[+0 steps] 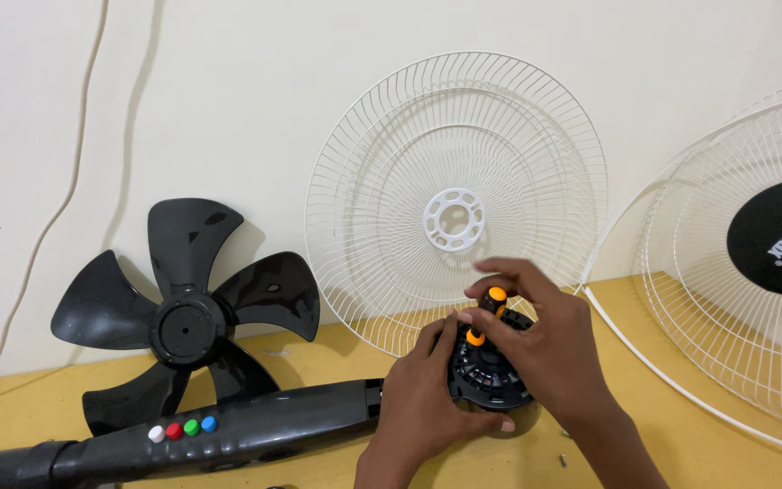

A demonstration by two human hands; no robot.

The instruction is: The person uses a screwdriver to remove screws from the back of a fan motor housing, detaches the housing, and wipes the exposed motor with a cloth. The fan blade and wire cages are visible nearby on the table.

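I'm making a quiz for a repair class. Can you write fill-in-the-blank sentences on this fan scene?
1. The right hand holds a screwdriver with an ____ and black handle.
2. The fan blade leaning on the wall is ____.
3. The row of buttons starts with white, then ____.

Missing: orange; black; red

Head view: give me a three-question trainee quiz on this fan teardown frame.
1. True or false: the black five-bladed plastic fan blade leans against the wall.
2. Which hand grips the black-and-orange-handled screwdriver? A) left hand B) right hand C) neither
3. Fill in: the black fan stand column carries a row of ____ coloured round buttons.

Key
1. True.
2. B; the left hand steadies the black round motor housing.
3. Four: white, red, green, blue.
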